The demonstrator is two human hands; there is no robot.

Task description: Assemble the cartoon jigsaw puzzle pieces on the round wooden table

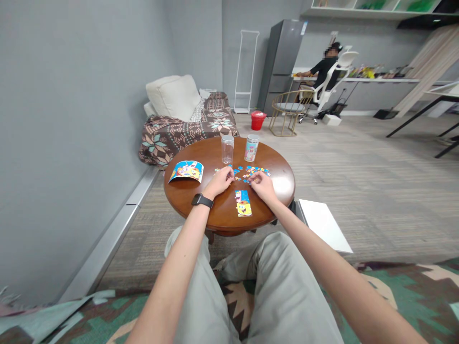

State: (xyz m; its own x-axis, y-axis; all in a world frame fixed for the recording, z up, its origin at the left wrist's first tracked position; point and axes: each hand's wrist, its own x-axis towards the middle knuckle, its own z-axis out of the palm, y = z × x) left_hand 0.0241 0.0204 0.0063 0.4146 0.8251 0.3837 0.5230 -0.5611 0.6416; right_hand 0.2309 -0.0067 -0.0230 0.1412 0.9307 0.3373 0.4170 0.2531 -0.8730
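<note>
Loose jigsaw puzzle pieces (256, 170), mostly blue and yellow, are scattered on the round wooden table (201, 205). At the left side of the pile is my left hand (223, 180), with a dark watch on its wrist; its fingers are curled together among the pieces. My right hand (263, 185) bends over the pieces on the right, thumb and fingers drawn in. What either hand pinches is too small to make out. Between my forearms lies a joined strip of puzzle (244, 204) with a yellow cartoon face. A curved picture sheet (187, 171) stands at the left.
Behind the pieces stand a clear jar (227, 150) and a printed jar (251, 148), both lidded. A white board (322, 223) is right of the table. Farther back are a patterned sofa (179, 131), a red bucket (257, 121), a wire chair (287, 109) and a seated person (325, 69).
</note>
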